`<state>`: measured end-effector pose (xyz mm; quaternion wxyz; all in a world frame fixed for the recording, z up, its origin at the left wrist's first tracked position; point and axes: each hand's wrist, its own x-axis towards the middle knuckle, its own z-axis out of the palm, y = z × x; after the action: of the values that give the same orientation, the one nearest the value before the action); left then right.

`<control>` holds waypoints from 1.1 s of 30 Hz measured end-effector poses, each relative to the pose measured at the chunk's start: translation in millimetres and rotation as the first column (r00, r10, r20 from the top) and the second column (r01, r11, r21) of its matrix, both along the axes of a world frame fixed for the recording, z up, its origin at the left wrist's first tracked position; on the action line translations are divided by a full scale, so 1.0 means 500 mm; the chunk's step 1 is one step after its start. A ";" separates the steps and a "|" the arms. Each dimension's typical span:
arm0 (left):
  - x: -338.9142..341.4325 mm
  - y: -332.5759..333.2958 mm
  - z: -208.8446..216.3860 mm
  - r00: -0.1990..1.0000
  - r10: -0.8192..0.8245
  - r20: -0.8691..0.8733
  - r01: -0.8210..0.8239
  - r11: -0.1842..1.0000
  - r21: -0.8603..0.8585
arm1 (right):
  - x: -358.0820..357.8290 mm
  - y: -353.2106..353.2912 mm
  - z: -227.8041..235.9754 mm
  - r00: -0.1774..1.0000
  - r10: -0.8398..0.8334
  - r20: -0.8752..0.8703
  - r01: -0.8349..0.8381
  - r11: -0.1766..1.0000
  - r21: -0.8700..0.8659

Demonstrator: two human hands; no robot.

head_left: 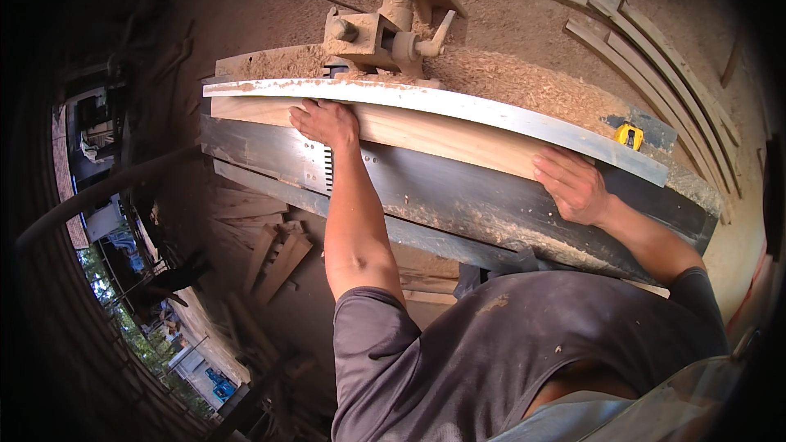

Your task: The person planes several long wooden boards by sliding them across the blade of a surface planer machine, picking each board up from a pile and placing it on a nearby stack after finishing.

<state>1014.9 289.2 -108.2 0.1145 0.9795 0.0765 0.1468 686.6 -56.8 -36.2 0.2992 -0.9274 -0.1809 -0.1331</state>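
A long, pale wooden board [446,134] lies along the white fence [483,115] of a jointer, on its dark metal table [467,192]. My left hand [329,123] grips the board toward its left end, fingers bent over its top, near the slotted edge of the table. At the board's right end my right hand [571,186] holds it, with the fingers laid over the top and the thumb side hidden. Both arms reach forward across the table. Whatever cutter lies beneath the board is hidden.
Behind the fence stands a dusty clamp bracket [385,37] with a lever. A yellow tape measure [629,136] sits at the fence's right. Several curved wooden strips [655,74] lie at the far right, and offcuts [278,258] at the lower left. Sawdust [524,74] covers the back ledge.
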 end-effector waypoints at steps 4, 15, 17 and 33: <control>0.035 0.022 0.008 1.000 0.000 -0.002 -0.001 0.999 -0.039 | 0.036 0.033 0.000 1.000 0.004 -0.003 -0.004 1.000 -0.009; 0.111 0.097 0.001 0.998 0.007 0.059 -0.005 0.999 -0.041 | 0.112 0.114 -0.005 1.000 0.008 0.005 -0.008 1.000 -0.018; 0.122 0.114 -0.001 0.997 0.025 0.069 -0.021 0.998 -0.055 | 0.126 0.127 -0.005 1.000 0.012 0.003 -0.012 1.000 -0.003; 0.224 0.202 0.000 0.999 0.017 0.044 -0.019 0.999 0.041 | 0.221 0.215 -0.018 1.000 0.014 -0.004 -0.014 1.000 -0.006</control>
<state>1126.9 390.1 -108.0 0.0943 0.9775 0.0798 0.1709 797.0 50.7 -45.3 0.2974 -0.9273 -0.1873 -0.1287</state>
